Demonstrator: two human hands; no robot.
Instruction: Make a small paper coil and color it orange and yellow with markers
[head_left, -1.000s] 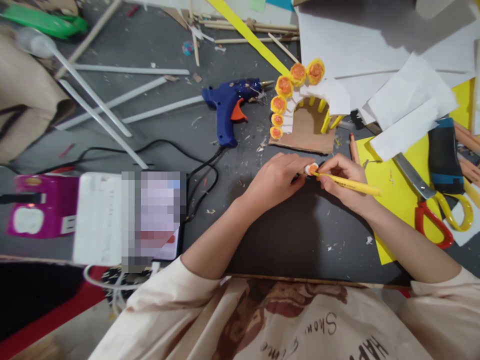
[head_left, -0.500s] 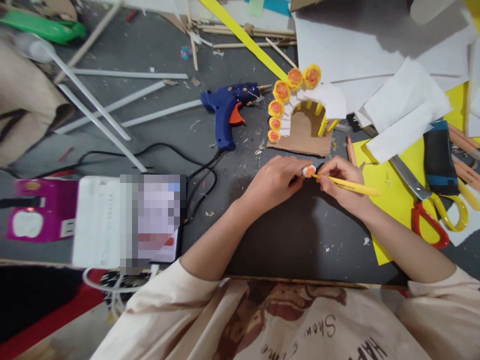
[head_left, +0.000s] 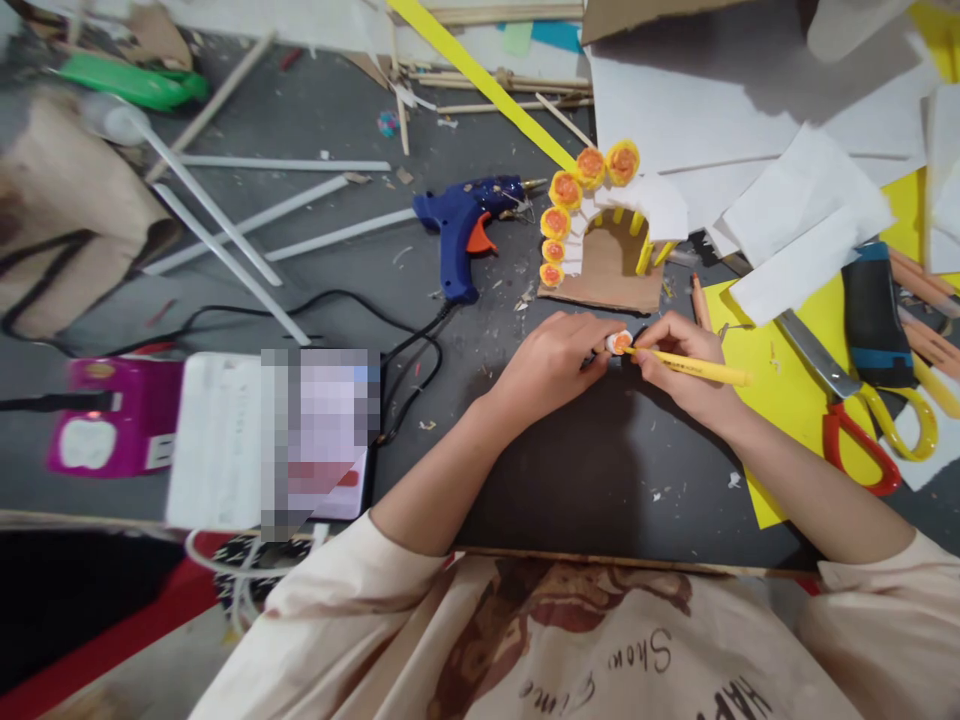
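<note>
My left hand [head_left: 559, 362] pinches a small white paper flower [head_left: 619, 343] with an orange centre between thumb and fingers. In my right hand [head_left: 682, 362] is a yellow marker pen [head_left: 709, 369], its tip against or very close to the flower's edge. Just beyond my hands stands a white paper arch [head_left: 660, 205] on a brown cardboard base [head_left: 611, 272]. Several yellow and orange flowers [head_left: 566, 190] line the left side and top of the arch, and yellow strips show inside it.
Left of the arch lies a blue glue gun [head_left: 461, 235] with its cable. Scissors [head_left: 847, 420] rest on yellow paper [head_left: 765, 450] at the right. White sticks [head_left: 225, 260], a phone [head_left: 330, 430] and a purple box [head_left: 112, 420] are on the left.
The camera view has shifted slightly, so things on the left appear further right. My hands keep the same hold on flower and marker pen.
</note>
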